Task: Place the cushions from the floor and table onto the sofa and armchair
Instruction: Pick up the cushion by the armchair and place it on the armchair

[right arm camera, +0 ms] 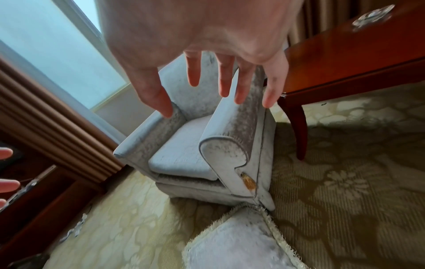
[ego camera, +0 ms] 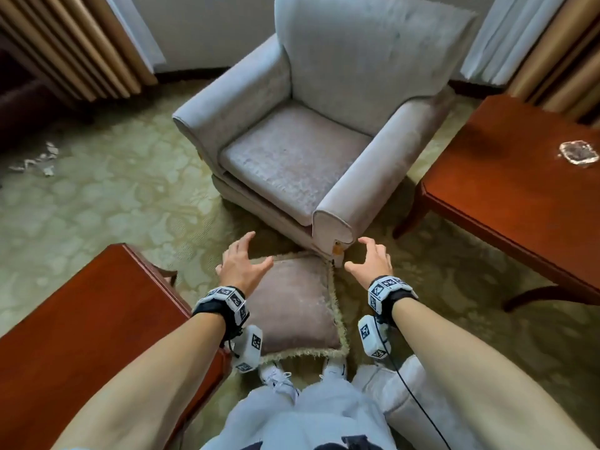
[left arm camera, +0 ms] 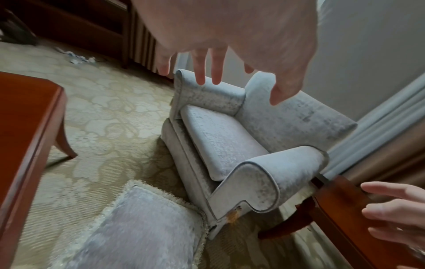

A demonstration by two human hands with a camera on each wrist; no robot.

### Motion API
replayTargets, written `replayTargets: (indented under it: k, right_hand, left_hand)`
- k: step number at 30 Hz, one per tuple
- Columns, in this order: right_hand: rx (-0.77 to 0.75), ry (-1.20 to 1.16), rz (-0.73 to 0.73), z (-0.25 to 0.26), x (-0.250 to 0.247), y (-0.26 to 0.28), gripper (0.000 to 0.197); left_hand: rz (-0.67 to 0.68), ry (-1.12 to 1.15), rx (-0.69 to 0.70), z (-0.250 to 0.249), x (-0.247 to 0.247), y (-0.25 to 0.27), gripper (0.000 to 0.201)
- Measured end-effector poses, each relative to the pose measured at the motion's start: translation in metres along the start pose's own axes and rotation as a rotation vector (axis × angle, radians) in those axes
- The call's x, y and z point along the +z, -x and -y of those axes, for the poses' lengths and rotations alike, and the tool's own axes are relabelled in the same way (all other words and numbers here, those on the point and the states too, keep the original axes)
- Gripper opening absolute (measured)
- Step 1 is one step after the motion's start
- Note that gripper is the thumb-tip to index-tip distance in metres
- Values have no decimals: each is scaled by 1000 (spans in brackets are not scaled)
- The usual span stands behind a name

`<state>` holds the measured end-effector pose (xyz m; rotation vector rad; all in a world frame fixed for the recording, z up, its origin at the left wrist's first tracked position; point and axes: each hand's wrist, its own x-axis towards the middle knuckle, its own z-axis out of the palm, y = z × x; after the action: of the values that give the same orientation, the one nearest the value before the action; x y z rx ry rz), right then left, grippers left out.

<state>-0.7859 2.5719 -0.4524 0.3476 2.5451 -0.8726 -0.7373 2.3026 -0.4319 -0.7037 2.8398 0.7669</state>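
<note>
Left hand (left arm camera: pixel 230 36) spread above armchair (left arm camera: pixel 230 142), fringed cushion (left arm camera: pixel 138 227) below

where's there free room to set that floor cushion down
The armchair seat, bordered by both armrests and the backrest, is bare. The cushion lies crowded between the left table, the chair's front corner and the person's feet.

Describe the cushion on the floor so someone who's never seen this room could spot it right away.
Find the pale grey armchair between two reddish wooden tables. On the patterned carpet at its front corner lies a square mauve-grey cushion. Its shaggy cream fringe sets it apart from the chair's plain seat pad.
</note>
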Motion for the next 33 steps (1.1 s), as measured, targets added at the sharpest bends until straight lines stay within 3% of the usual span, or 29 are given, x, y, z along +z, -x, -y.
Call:
replayTargets:
  k: [8,14,22,33]
  right_hand:
    - [-66,82,160,26,25,-17,65]
    - [-67,127,172,45,42,-27,67]
    - [126,98,173,47,100,-32,63]
    - [387,-13,161,14,192,-99,62]
  left_hand:
    - [-24,56,-163,41,-13,1,79]
    - [-12,122,-209,63,-16,-14,81]
    - [40,240,-271,121,0,-65,77]
    - [222,243,-323,196,88,-146,79]
